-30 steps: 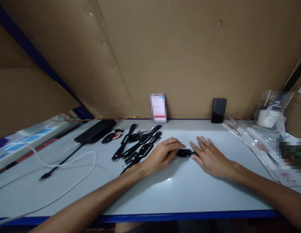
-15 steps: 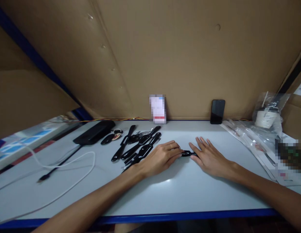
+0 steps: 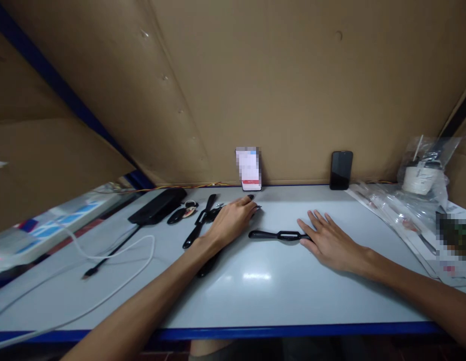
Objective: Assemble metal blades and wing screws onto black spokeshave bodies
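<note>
A slim black plastic piece [image 3: 265,234] with a slot through its widened middle lies crosswise on the table [image 3: 293,291]. My right hand [image 3: 325,240] rests flat with fingers spread, thumb and palm edge over its right end. Farther left, my left hand [image 3: 235,215] bends over a group of similar black pieces, its fingers curled and pressed together. Its fingertips are largely hidden, so whatever they grip cannot be made out. Beside that hand, another slotted black piece [image 3: 192,236] slants across the table. The left forearm covers most of the group.
At the left are a black box-shaped device [image 3: 157,205] with a cable, a key fob [image 3: 176,215] and a looping white cord [image 3: 122,289]. Two phones, one lit [image 3: 250,168] and one dark [image 3: 341,170], lean at the back. Plastic packaging [image 3: 391,210] lies at right.
My left hand has left the slotted piece and moved left onto the group of black pieces. My right hand stays flat at the piece's right end. The view has shifted slightly.
</note>
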{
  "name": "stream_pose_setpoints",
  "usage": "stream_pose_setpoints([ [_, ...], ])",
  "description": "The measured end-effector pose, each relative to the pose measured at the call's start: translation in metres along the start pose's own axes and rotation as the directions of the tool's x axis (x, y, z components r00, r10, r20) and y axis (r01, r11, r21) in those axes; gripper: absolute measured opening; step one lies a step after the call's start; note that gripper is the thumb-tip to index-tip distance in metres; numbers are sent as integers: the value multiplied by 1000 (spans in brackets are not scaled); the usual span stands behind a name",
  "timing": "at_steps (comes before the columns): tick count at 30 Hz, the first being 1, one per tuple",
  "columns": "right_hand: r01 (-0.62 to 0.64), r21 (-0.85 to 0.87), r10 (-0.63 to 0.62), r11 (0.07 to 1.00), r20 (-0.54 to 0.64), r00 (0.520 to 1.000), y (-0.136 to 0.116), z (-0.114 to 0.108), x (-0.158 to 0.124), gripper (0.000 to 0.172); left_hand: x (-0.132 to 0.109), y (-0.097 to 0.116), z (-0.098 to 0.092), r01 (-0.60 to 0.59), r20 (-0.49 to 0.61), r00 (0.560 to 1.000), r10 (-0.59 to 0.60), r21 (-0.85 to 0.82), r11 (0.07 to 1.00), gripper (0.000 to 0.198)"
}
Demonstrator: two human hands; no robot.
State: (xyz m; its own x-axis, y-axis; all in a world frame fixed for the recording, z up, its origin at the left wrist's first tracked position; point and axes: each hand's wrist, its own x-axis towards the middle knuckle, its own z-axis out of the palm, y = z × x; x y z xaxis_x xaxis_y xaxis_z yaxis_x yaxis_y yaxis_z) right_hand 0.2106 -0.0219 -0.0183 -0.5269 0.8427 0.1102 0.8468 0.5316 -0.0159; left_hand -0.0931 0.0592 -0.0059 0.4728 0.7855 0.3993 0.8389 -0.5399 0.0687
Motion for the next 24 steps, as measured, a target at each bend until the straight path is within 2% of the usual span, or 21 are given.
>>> stream_pose_setpoints([
  [4, -6, 7, 6, 1000, -26, 1000, 1, 3, 0, 60, -1, 3, 0, -18, 78, 997, 16, 22, 1000, 19],
  [9, -4, 10, 4, 1000, -21, 1000, 1, 2, -1, 60, -2, 12, -1, -31, 123, 992, 27, 28, 999, 21],
  [13, 2, 15, -2, 1000, -19, 1000, 0, 1, -1, 61, -4, 25, -4, -70, 143, 986, 80, -70, 995, 27],
  [16, 0, 5, 0, 1000, -19, 1000, 0, 2, 0, 60, -8, 39, -6, -153, 121, 975, 188, -254, 955, 39],
  [18, 3, 1, -3, 1000, -33, 999, 0, 3, 0, 60, -11, 48, -6, -188, 85, 970, 226, -320, 929, 51],
  [20, 6, 6, -6, 1000, -52, 999, 0, 4, 0, 60, -13, 55, -5, -212, 56, 969, 242, -318, 924, 59],
  [24, 4, 1, -4, 1000, -39, 999, -1, 2, -1, 60, -16, 58, -4, -272, 36, 956, 292, -272, 923, 62],
])
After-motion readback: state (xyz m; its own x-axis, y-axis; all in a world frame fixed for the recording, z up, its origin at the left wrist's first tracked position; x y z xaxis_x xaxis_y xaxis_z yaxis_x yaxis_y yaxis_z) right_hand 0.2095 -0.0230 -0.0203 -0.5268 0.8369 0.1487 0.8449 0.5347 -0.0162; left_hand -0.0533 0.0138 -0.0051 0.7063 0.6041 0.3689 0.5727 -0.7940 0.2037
